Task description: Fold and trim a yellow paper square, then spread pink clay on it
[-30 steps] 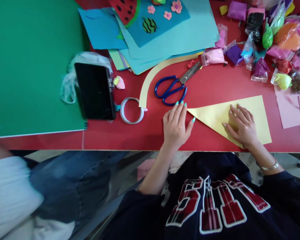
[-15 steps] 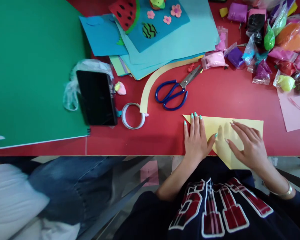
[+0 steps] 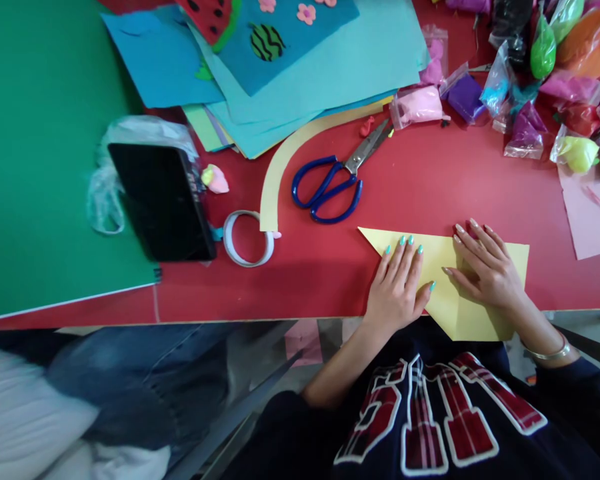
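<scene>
On a red tabletop (image 3: 320,280), touching angular pale-yellow paper (image 3: 473,320), partly over the near edge, with green-nailed left hand (image 3: 395,292) and right hand (image 3: 495,275), open, gripping nothing. Beyond, blue-handled metal scissors (image 3: 351,168); farther, stacked turquoise paper sheets (image 3: 330,77).

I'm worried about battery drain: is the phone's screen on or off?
Off, by the look of it: the phone shows an evenly black face, with nothing lit on it.
</scene>
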